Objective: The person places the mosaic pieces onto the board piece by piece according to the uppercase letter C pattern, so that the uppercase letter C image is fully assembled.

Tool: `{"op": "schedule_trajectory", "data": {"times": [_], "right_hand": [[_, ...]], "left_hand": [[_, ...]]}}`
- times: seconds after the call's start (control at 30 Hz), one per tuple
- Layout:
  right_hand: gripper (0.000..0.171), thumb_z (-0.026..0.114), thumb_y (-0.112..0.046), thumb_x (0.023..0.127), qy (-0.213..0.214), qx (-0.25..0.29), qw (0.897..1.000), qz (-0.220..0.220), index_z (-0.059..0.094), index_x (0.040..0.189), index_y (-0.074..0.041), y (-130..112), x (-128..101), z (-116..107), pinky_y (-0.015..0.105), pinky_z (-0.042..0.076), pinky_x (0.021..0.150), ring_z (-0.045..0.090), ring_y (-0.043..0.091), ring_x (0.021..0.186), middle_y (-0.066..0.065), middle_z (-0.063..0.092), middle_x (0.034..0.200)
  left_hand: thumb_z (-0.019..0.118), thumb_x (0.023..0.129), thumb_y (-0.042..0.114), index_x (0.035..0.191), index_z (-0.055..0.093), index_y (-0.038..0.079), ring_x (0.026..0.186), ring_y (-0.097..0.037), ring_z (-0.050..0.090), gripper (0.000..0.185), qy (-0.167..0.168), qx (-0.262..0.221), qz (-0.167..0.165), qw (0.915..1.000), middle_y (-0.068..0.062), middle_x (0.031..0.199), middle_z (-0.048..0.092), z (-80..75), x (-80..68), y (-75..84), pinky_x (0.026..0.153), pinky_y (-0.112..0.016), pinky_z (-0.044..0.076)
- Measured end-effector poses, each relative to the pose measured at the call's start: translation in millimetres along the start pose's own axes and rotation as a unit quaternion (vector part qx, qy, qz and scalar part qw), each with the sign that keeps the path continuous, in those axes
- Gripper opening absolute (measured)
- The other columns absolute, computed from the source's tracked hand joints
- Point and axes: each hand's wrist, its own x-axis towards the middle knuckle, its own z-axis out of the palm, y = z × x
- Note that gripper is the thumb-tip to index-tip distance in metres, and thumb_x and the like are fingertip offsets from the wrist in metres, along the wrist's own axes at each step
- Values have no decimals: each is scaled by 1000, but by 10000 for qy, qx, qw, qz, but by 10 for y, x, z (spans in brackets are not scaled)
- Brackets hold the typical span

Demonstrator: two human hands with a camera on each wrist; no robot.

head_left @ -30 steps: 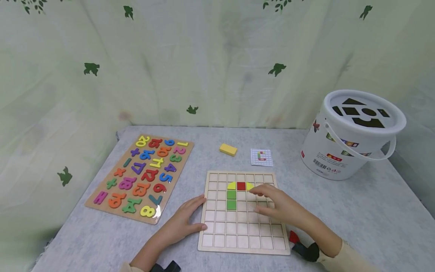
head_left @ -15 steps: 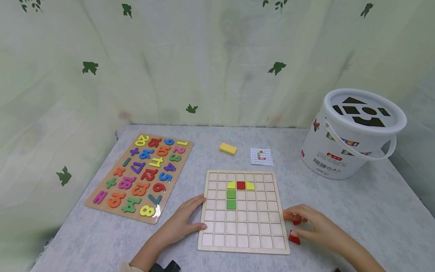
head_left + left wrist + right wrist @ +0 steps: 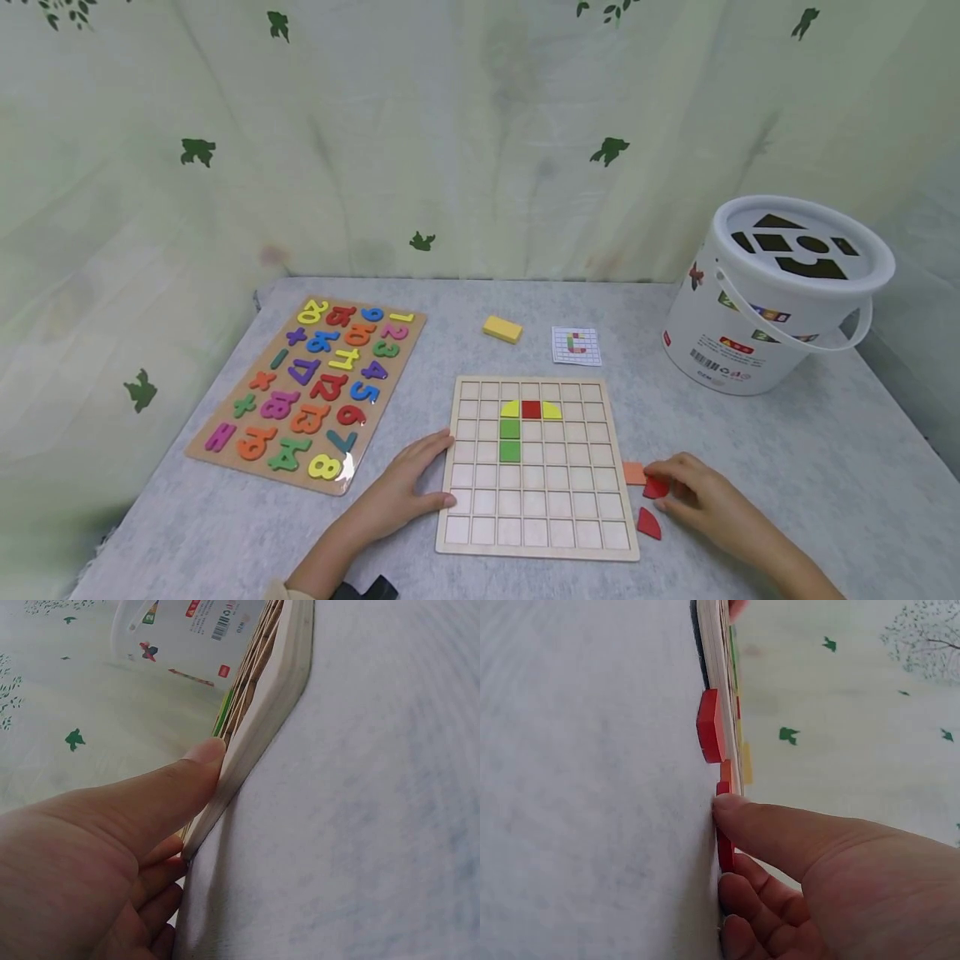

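My left hand (image 3: 405,487) rests against the left edge of a square wooden grid board (image 3: 525,529), its thumb and fingers touching that edge. Set in the grid are a red square (image 3: 531,409) between two yellow quarter-circle pieces (image 3: 551,410) and, below the left yellow one, two green squares (image 3: 510,451). Right of the board, my right hand (image 3: 701,504) pinches a red quarter-circle piece (image 3: 655,487) between thumb and fingers, low at the tabletop. That piece overlaps an orange square (image 3: 633,473) by the board's edge. A second red quarter-circle piece (image 3: 649,524) lies just in front.
A number puzzle board (image 3: 300,387) lies on the left. Behind the grid board are a yellow block (image 3: 502,329) and a small pattern card (image 3: 576,346). A white lidded bucket (image 3: 750,333) with shape cutouts stands at the back right. A leaf-patterned cloth (image 3: 480,150) hangs behind the table.
My right hand has left the right yellow quarter-circle piece on the board, moved right and toward me, and taken a red quarter-circle piece beside the board. The left hand stays put.
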Motion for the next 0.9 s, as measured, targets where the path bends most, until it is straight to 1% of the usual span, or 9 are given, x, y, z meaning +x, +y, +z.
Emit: {"op": "schedule_trajectory", "data": {"times": [0.1, 0.17, 0.3, 0.4, 0.47, 0.6, 0.73, 0.77, 0.9], "right_hand": [[28, 69, -16, 79, 40, -22, 9999, -110, 61, 105, -13, 7, 4, 12, 18, 43, 60, 45, 6, 74, -6, 50, 88], [25, 69, -17, 79, 50, -63, 9999, -130, 61, 103, -13, 4, 9, 13, 19, 43, 58, 45, 6, 73, -6, 50, 86], [26, 72, -23, 76, 114, -192, 9996, 200, 62, 99, -15, -48, 22, 12, 20, 47, 65, 48, 8, 77, -7, 54, 89], [29, 73, -22, 75, 228, -193, 9985, 466, 62, 100, -14, -118, 35, 7, 21, 49, 69, 50, 8, 77, -8, 57, 91], [30, 74, -20, 74, 301, -125, 9986, 412, 62, 101, -11, -175, 50, -1, 21, 49, 68, 51, 8, 75, -8, 58, 88], [33, 73, -17, 75, 360, 102, 9993, 66, 62, 104, -7, -324, 94, 5, 20, 49, 64, 51, 7, 71, -8, 58, 85], [34, 73, -11, 74, 438, 218, 9979, -434, 62, 105, -5, -497, 153, 53, 20, 49, 63, 51, 6, 71, -8, 57, 85], [33, 73, -9, 74, 464, 273, 9969, -582, 62, 105, -5, -538, 171, 69, 20, 50, 63, 52, 6, 72, -8, 57, 85], [30, 73, -9, 75, 566, 433, 9892, -1279, 62, 102, -5, -702, 255, 150, 21, 49, 63, 52, 6, 73, -9, 57, 86]], "left_hand": [[67, 76, 43, 138, 36, 11, 131, -27, 23, 76, 13, 16, -10, 10000, -4, 143, 30, 5, -2, -5, 101, -51, 23], [67, 76, 42, 138, 37, 11, 131, -27, 23, 76, 12, 14, -26, 10000, -4, 143, 30, 5, -2, -4, 102, -51, 23], [67, 76, 42, 138, 36, 10, 131, -26, 22, 76, -13, 10, -45, 10000, -4, 143, 29, 3, 1, 0, 102, -50, 22], [68, 76, 42, 138, 36, 10, 131, -27, 22, 76, -19, -12, -44, 10000, -4, 143, 29, 1, 2, 0, 102, -50, 22], [68, 76, 42, 138, 36, 10, 131, -26, 22, 76, -19, -6, -54, 10000, -4, 143, 29, 0, 3, -5, 102, -50, 23], [68, 76, 42, 138, 36, 12, 131, -25, 22, 76, -37, 51, -76, 10000, -3, 144, 28, -2, 7, -11, 102, -49, 22], [67, 76, 43, 138, 36, 11, 131, -27, 22, 76, -13, 22, -37, 10000, -4, 143, 29, 1, 8, -15, 102, -50, 22], [67, 76, 43, 138, 36, 11, 131, -27, 22, 76, -7, 8, -13, 10000, -5, 143, 29, 1, 8, -14, 102, -51, 22], [66, 76, 43, 138, 36, 11, 131, -29, 22, 76, 0, -22, 4, 10000, -6, 143, 29, -2, 1, -5, 101, -53, 21]]}}
